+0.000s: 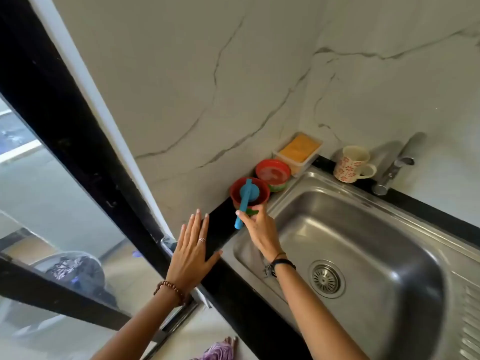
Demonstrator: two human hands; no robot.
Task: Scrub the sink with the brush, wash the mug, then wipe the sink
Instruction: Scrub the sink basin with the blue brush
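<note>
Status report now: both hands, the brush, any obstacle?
Left hand open, flat by counter edge. Right hand pinching blue brush handle, brush in red bowl. Sink unobstructed.

Veined marble wall [207,74] beside black-framed window [52,100].

Brush [245,201]: head sits inside the red bowl [250,194]; bristles not visible. Lower handle partly covered by the right hand [259,229], whose fingertips are hidden behind it. Sink [363,229]: right side and drainboard cut off by the frame edge. Tap [397,165]: spout outlet not discernible. Second red container [272,174]: contents blurred, unidentifiable. Both forearms cut off at the bottom edge. Objects behind the window glass [39,203] indistinct
</note>
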